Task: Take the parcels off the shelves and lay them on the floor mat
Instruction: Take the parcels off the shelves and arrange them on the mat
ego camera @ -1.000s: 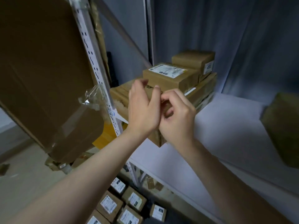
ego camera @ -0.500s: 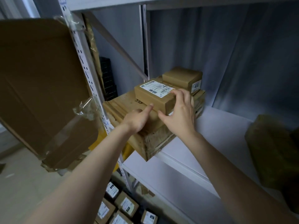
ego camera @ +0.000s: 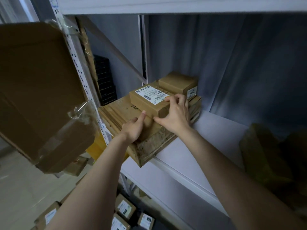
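Gripping a smooth, brown, rectangular parcel (ego camera: 149, 101) that lies label-up on rough flattened cartons (ego camera: 149, 148) on the white shelf (ego camera: 207, 146).
Left hand (ego camera: 134, 128) and right hand (ego camera: 176, 115) curl round its near corner; its long axis slants away leftward.

Parcel label (ego camera: 150, 95) unreadable, olive object (ego camera: 265, 155) blurred

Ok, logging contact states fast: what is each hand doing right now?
Left hand: thumb on the near corner of the labelled parcel, fingers curled; grip cannot be told.
Right hand: closed on the labelled parcel, fingers over its top edge.
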